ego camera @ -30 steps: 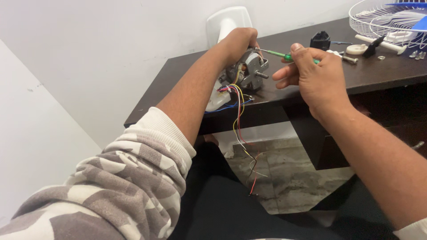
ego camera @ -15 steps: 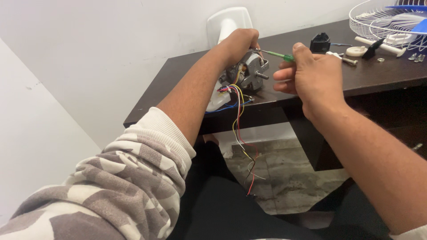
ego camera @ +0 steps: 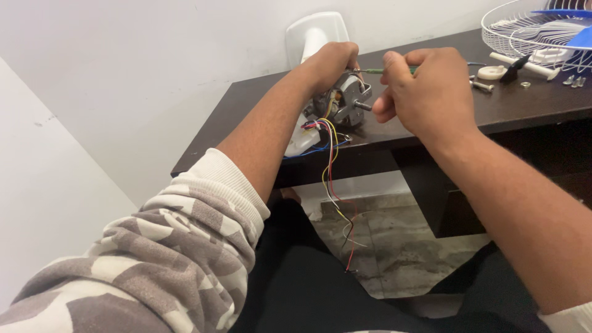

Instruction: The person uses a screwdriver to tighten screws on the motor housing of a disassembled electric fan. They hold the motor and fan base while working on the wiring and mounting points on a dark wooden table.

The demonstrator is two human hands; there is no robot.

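Metal fan motor (ego camera: 344,98) sat near the dark surface's (ego camera: 524,105) front edge, the left hand (ego camera: 330,61) with fingers clamped on its top. Right hand (ego camera: 425,92) fingers pinched a green-handled screwdriver (ego camera: 394,71) against it; coloured wires (ego camera: 333,179) hung over the edge.

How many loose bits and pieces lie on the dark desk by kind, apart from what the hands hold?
White fan guard: 1
White round knob: 1
White rod: 1
Bolt: 1
Small nut: 1
Total: 5
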